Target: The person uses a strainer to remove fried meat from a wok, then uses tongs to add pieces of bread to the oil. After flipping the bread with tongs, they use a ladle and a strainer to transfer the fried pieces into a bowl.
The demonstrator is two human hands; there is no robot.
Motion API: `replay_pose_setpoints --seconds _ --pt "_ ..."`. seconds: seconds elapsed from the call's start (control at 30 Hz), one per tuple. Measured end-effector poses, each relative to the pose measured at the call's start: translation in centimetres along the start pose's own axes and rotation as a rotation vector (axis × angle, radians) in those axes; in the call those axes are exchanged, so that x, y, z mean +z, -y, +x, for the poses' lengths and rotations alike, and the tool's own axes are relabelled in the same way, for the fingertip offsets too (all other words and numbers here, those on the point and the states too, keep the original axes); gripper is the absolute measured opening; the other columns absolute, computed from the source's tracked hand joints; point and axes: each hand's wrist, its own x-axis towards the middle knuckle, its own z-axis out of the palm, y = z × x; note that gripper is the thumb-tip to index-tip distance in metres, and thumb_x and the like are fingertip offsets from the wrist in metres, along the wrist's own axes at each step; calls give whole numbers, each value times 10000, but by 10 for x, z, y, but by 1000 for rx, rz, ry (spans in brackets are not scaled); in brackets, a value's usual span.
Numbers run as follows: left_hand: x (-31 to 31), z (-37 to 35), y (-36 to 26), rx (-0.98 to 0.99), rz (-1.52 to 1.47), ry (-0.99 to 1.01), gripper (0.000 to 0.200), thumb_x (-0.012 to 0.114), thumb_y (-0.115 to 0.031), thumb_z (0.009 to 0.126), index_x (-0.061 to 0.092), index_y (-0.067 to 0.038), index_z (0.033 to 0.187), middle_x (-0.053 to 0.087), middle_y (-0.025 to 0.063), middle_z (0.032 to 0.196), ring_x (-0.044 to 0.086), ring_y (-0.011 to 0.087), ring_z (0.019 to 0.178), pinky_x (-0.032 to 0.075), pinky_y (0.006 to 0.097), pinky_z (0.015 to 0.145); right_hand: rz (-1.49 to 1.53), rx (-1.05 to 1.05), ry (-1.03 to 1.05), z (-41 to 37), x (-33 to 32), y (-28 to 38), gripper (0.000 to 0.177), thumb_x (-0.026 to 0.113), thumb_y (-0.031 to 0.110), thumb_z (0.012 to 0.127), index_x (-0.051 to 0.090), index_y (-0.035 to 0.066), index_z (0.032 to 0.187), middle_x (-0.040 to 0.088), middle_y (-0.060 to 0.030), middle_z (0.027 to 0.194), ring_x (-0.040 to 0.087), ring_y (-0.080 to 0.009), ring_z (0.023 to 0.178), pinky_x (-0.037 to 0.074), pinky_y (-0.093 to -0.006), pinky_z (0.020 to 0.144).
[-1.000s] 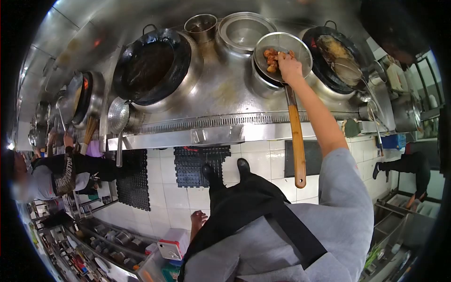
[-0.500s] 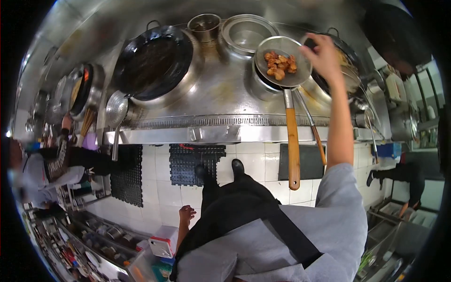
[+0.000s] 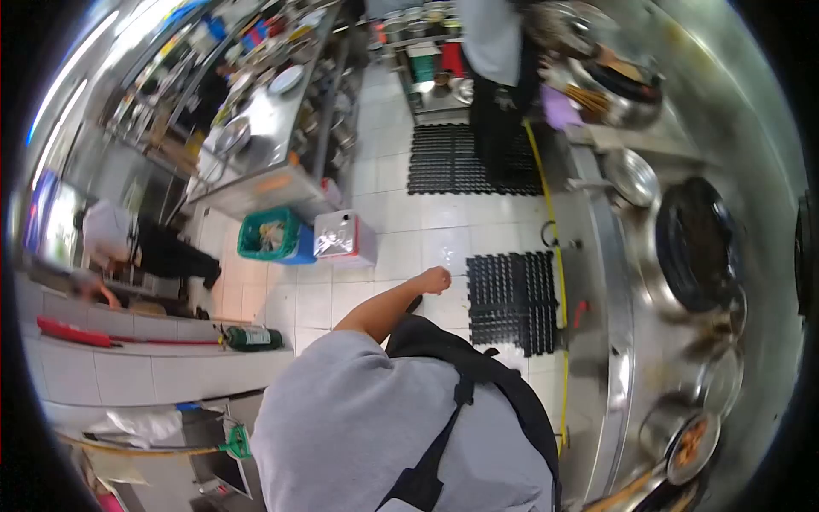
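My left hand (image 3: 435, 280) hangs out in front of my body over the white tiled floor (image 3: 401, 256). Its fingers are curled in and nothing shows in them. Closest to it on the right lies a black rubber mat (image 3: 510, 299). My right hand is out of the picture. At the lower right, browned fried pieces (image 3: 688, 442) lie in a strainer (image 3: 706, 456) with a wooden handle (image 3: 627, 493), which rests over a metal pot (image 3: 661, 427) on the stove. No hand of mine touches it.
Along the right runs the steel stove (image 3: 627, 341) with a large black wok (image 3: 695, 243) and a ladle (image 3: 631, 175). A co-worker (image 3: 495, 77) stands ahead by the stove; another person (image 3: 128, 235) is at left. A green-lined bin (image 3: 271, 232) and white box (image 3: 344, 237) stand on the floor.
My view and body have swung left, away from the stove, which now lies on my right. My right hand, earlier raised by the strainer, has left the view.
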Motion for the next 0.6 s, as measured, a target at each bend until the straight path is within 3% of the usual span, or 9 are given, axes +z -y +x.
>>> replay_pose_setpoints --seconds 0.1,0.13,0.2,0.27,0.3,0.37,0.43,0.5,0.6 --pt "-85 -2 49 -257 -424 -88 184 609 -198 815 684 -32 787 694 108 802 702 197 700 521 299 536 -259 363 343 -29 157 -57 375 486 269 988 563 18 1256 652 -112 1057 637 -249 990 511 -346 856" --pt "-124 -8 71 -292 -571 -149 167 603 -175 831 678 -28 857 691 98 822 700 190 723 523 304 560 148 689 372 -47 225 -87 326 552 252 932 589 22 1159 640 -78 897 636 -192 777 519 -331 696" --pt "-204 -31 129 -337 -838 -287 188 595 -142 849 657 -33 989 686 89 881 698 189 778 530 309 602 -878 180 971 -113 329 -126 311 618 213 896 613 7 1129 653 -78 820 648 -197 659 509 -318 560" --pt "-295 -53 209 -264 -968 -461 302 586 -90 832 597 -55 1132 674 95 963 696 210 809 547 320 656 -633 426 1243 -155 437 -86 247 594 183 931 624 -7 1087 660 -67 766 658 -185 642 503 -300 538" --pt "-345 -68 236 -281 -979 -623 377 579 -55 814 556 -64 1190 668 107 986 693 222 789 557 339 667 -387 624 1081 -187 476 -67 257 570 218 964 644 -14 1048 661 -68 741 642 -165 599 495 -282 523" --pt "-433 -92 319 -221 -1027 -883 426 580 -70 846 494 -105 1262 666 68 927 682 174 718 504 296 562 -229 927 1304 -223 491 -134 295 600 275 954 662 4 1053 688 -93 805 644 -151 633 489 -252 544" --pt "-519 -124 355 -276 -900 -1227 717 585 -58 832 276 -95 1478 645 92 859 666 190 632 511 308 509 -552 633 1659 -218 532 -92 329 614 311 935 670 6 1045 702 -117 836 668 -145 690 497 -254 566" --pt "-586 -155 370 -298 -755 -1364 813 558 -40 812 172 -101 1525 626 107 850 650 203 599 515 331 491 -684 580 1710 -243 498 -189 362 589 325 938 641 -1 1085 696 -131 815 678 -178 670 514 -285 550" --pt "-656 -187 404 -454 -586 -1413 796 549 -77 810 193 -130 1520 603 134 869 601 213 538 496 344 458 -970 562 1547 -229 546 -141 333 578 288 931 649 -15 1052 694 -140 808 674 -192 689 518 -298 595"
